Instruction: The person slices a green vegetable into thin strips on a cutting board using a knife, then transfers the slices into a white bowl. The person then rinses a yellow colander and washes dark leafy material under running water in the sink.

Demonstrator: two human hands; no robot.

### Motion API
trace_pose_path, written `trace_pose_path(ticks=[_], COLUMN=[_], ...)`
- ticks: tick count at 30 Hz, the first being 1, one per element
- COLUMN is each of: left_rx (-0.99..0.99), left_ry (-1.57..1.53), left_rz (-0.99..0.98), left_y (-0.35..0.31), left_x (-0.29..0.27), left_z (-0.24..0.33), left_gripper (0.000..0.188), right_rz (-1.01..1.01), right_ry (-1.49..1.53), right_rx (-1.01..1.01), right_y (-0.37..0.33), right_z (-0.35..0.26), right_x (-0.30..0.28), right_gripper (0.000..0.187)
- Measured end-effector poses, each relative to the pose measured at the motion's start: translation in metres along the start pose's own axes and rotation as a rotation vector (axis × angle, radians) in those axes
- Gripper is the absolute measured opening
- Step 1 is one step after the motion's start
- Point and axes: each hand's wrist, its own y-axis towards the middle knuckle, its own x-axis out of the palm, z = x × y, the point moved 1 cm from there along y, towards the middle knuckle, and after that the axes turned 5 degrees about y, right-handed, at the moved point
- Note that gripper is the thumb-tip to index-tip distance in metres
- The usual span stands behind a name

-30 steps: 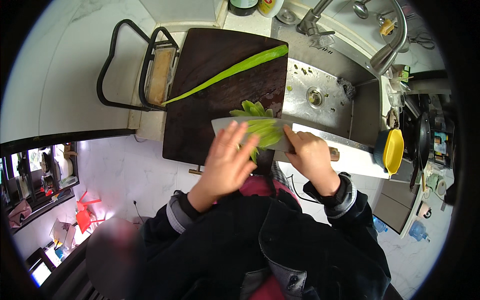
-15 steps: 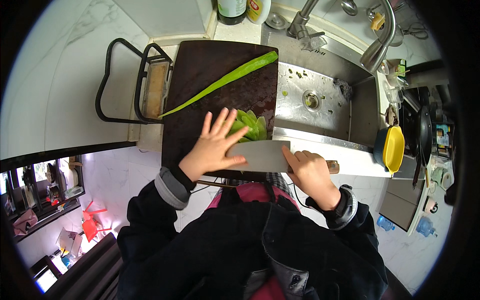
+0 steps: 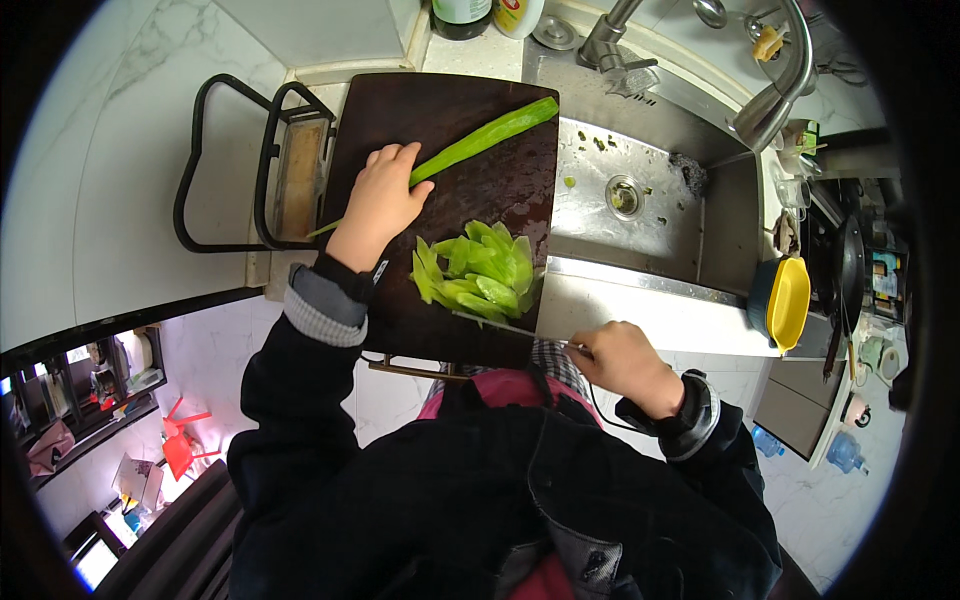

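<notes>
A long, peeled green celtuce stem (image 3: pixel 490 138) lies slantwise across the dark cutting board (image 3: pixel 375 105). My left hand (image 3: pixel 378 200) is closed over the stem's narrower part, thumb on the near side and fingers on the far side. Nearer to me sits a loose pile of thin green celtuce slices (image 3: pixel 480 268), spread over the board's lower right. In my right hand (image 3: pixel 630 365) is a kitchen knife (image 3: pixel 505 326), its broad blade turned nearly edge-on. The blade lies along the pile's near side, and my fist hides most of the handle.
Right of the board is a steel sink (image 3: pixel 655 225) with green scraps near its drain, under a faucet (image 3: pixel 770 115). A black metal rack (image 3: pixel 270 170) stands at the board's left. A yellow basin (image 3: pixel 790 303) rests on the counter's right end. Bottles (image 3: pixel 462 15) stand behind the board.
My left hand has left the slices and moved up-left onto the stem. The knife has tilted from flat to edge-on and come off the slices, which now lie spread out more widely in view.
</notes>
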Motion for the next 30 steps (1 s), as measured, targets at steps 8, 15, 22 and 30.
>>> trace_pose_path(ticks=[8,15,22,30], left_rx=[0.029,0.026,0.079,0.080], left_ry=[-0.049,-0.268,-0.361,-0.512], left_rz=[-0.135,-0.015,0.060,0.143], left_y=[0.028,0.038,-0.018,-0.089], left_x=[0.023,0.021,-0.040,-0.113], left_z=[0.002,-0.002,0.011,0.030], left_gripper=[0.055,0.024,0.022,0.026], right_rz=[0.121,0.003,-0.031,-0.132], right_ry=[-0.011,0.055,0.121,-0.015], right_rx=[-0.043,-0.005,-0.034,-0.110], right_y=[0.029,0.017,-0.002,0.036], right_z=[0.013,0.005,0.029,0.068], right_x=[-0.013,-0.010,-0.015,-0.043], right_gripper=[0.020,0.015,0.015,0.018])
